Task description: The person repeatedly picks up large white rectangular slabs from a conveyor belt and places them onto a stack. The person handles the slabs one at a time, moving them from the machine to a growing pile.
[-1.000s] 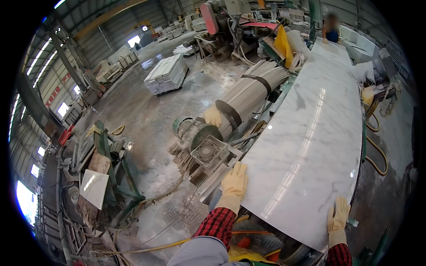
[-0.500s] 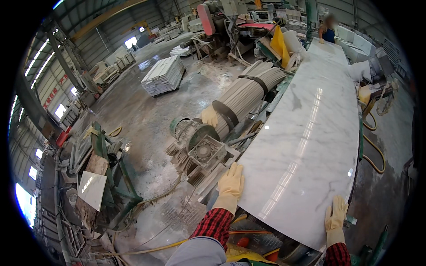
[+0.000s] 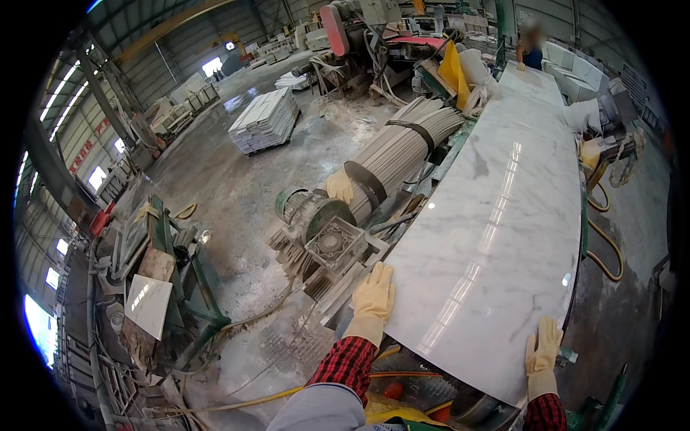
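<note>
A long polished white stone slab [image 3: 496, 215] with grey veins stretches away from me, its near end between my hands. My left hand [image 3: 373, 298], in a cream rubber glove, lies at the slab's near left edge with the fingers stretched out. At the near right edge my right hand [image 3: 543, 353], gloved alike, rests with its fingers extended against the slab. Neither hand is wrapped round anything. How far the fingers reach past the slab's edges I cannot tell.
A motor with a gearbox [image 3: 323, 223] stands left of the slab, beside a strapped bundle of strips [image 3: 413, 140] with a loose glove [image 3: 339, 186] on it. At the far end is another person [image 3: 531, 50]. A yellow hose [image 3: 611, 262] hangs right. Stacked slabs [image 3: 264, 122] sit on the floor.
</note>
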The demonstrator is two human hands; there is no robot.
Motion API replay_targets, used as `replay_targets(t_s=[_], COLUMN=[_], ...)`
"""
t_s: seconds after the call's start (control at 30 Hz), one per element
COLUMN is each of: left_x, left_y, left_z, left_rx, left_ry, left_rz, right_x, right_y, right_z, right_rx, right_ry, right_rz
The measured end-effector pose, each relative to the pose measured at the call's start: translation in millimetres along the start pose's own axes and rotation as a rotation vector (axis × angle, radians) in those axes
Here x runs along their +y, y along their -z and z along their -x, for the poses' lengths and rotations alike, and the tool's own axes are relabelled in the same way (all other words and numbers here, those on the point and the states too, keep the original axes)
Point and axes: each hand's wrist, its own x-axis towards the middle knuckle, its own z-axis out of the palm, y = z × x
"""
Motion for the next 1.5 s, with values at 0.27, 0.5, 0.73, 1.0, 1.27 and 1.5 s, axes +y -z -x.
replay_targets(t_s=[0.27,0.5,0.73,1.0,1.27,1.5], left_x=[-3.2,-3.4,-7.5,-3.3,2.0,-1.7], left_y=[-0.9,0.7,-0.5,7.5,18.1,16.2], left_z=[3.5,5.6,8.5,10.8,10.9,14.7], left_rx=[0.018,0.037,0.066,0.042,0.012,0.051], left_ry=[0.004,-0.007,-0.037,-0.01,0.033,0.014], left_rz=[0.002,-0.013,0.009,-0.006,0.019,-0.009], right_x=[-3.6,-3.8,-1.1,-2.7,-5.9,-7.3], right_y=[3.4,2.5,-1.3,0.3,3.9,4.6], right_z=[2.9,5.4,9.9,12.6,14.7,16.0], right_rx=[-0.006,0.015,0.025,0.032,0.031,0.021], right_ry=[0.001,0.006,0.02,0.023,0.024,0.022], right_rz=[0.001,-0.011,-0.012,-0.001,-0.012,-0.024])
